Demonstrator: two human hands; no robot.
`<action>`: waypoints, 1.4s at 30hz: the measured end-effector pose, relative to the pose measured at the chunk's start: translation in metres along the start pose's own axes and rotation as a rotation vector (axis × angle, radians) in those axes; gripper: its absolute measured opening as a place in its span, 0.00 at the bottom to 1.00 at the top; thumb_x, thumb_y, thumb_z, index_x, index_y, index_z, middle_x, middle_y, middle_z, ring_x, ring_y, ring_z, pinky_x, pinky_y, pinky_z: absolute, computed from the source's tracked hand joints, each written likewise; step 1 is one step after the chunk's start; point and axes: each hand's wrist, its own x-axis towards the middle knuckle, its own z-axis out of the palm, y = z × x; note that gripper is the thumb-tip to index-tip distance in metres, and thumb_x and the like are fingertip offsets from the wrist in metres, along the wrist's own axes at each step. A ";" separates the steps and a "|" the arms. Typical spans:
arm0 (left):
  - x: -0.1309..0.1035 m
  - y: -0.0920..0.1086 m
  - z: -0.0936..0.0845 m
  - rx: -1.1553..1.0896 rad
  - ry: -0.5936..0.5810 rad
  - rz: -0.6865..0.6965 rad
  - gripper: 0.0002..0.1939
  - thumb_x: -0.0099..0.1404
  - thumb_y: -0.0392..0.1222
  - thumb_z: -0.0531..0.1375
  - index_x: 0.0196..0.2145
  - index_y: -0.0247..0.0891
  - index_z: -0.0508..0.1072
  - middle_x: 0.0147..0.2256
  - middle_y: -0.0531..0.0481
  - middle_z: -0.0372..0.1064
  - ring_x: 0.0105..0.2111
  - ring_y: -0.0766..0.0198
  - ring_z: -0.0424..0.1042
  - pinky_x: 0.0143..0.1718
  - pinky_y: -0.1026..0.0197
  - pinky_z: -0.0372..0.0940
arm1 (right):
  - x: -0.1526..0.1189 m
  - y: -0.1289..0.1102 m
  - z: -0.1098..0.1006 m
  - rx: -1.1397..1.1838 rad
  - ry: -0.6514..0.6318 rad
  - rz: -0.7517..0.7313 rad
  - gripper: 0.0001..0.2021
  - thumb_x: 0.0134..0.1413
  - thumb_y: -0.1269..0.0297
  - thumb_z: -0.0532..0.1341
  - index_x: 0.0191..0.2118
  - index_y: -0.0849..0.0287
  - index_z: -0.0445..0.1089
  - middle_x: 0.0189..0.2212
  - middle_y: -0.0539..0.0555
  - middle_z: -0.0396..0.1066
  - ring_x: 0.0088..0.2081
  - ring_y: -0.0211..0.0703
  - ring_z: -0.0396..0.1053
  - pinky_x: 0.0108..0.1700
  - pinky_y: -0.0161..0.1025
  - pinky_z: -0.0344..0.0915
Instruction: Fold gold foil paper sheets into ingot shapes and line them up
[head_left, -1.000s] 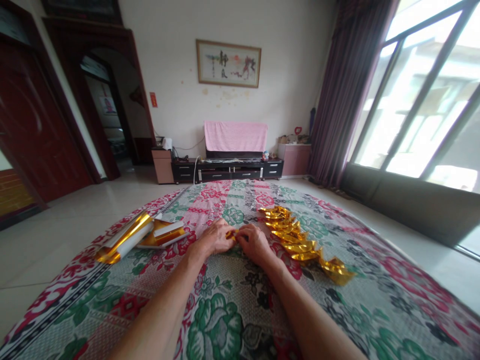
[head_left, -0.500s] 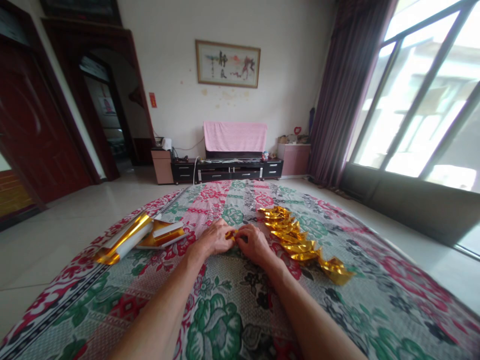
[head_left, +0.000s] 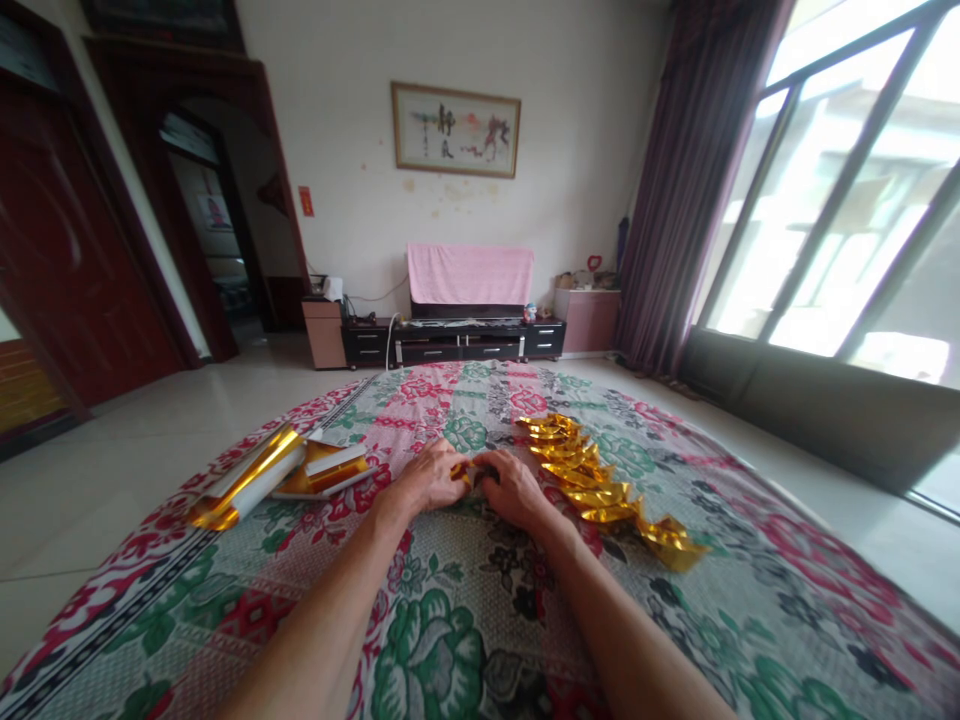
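Both hands meet over the middle of the flowered cloth [head_left: 427, 650]. Between them is a small piece of gold foil paper [head_left: 460, 470], mostly covered by fingers. My left hand [head_left: 433, 474] is closed on its left side. My right hand [head_left: 510, 485] has its thumb and fingers curled at the other side, closed on the paper's edge as far as I can see. Right of my hands runs a row of folded gold foil paper ingots [head_left: 577, 465], the nearest one [head_left: 671, 543] set a little apart. The folds inside my fingers are hidden.
Left of my hands lie a rolled stack of gold foil sheets [head_left: 259, 475] and a flatter gold-and-white stack [head_left: 330, 467]. Beyond the round table stands a low black cabinet [head_left: 457, 345] with a pink cloth [head_left: 471, 273] over a screen. Windows [head_left: 847, 200] are at right.
The fingers of my right hand have shifted slightly at the gold paper, the thumb lying a bit differently. My left hand, the row and the stacks stay in place.
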 end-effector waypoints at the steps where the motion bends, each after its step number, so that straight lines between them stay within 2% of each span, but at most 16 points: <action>1: 0.000 0.000 0.000 0.002 0.002 -0.001 0.12 0.57 0.45 0.55 0.36 0.42 0.74 0.34 0.48 0.63 0.36 0.62 0.63 0.40 0.61 0.61 | 0.000 0.000 0.000 0.000 0.011 0.016 0.15 0.45 0.75 0.54 0.40 0.58 0.71 0.36 0.53 0.71 0.38 0.40 0.67 0.42 0.35 0.60; 8: 0.000 0.001 0.000 0.011 0.003 0.012 0.14 0.56 0.44 0.54 0.38 0.42 0.74 0.34 0.49 0.63 0.36 0.62 0.62 0.40 0.62 0.62 | 0.000 -0.002 0.003 0.005 0.084 0.065 0.10 0.48 0.72 0.56 0.38 0.60 0.68 0.35 0.54 0.72 0.38 0.41 0.68 0.42 0.35 0.60; 15: 0.001 0.001 0.000 0.023 -0.020 0.003 0.13 0.56 0.45 0.55 0.39 0.43 0.74 0.35 0.49 0.63 0.37 0.63 0.62 0.42 0.62 0.61 | 0.000 -0.006 0.003 -0.080 0.090 0.040 0.04 0.49 0.70 0.57 0.31 0.59 0.69 0.30 0.53 0.70 0.34 0.39 0.66 0.38 0.33 0.59; 23: 0.001 -0.001 0.001 -0.025 0.001 0.007 0.14 0.55 0.40 0.57 0.40 0.42 0.73 0.38 0.47 0.65 0.39 0.60 0.64 0.44 0.59 0.61 | 0.000 -0.002 0.006 -0.084 0.066 -0.029 0.08 0.48 0.73 0.56 0.25 0.59 0.71 0.29 0.53 0.71 0.36 0.39 0.67 0.41 0.33 0.58; 30: 0.002 -0.001 0.002 -0.009 -0.004 -0.017 0.13 0.55 0.42 0.56 0.38 0.43 0.73 0.38 0.48 0.65 0.41 0.60 0.64 0.45 0.57 0.61 | 0.001 -0.001 0.007 -0.065 0.079 -0.049 0.09 0.48 0.74 0.56 0.25 0.59 0.73 0.30 0.53 0.72 0.36 0.39 0.67 0.42 0.32 0.59; 42: 0.001 0.000 0.006 0.022 0.081 0.017 0.12 0.54 0.42 0.57 0.37 0.41 0.74 0.37 0.46 0.67 0.39 0.59 0.66 0.45 0.57 0.62 | 0.000 -0.005 0.006 -0.122 0.057 0.005 0.07 0.49 0.71 0.56 0.28 0.59 0.72 0.31 0.54 0.71 0.38 0.39 0.67 0.44 0.33 0.58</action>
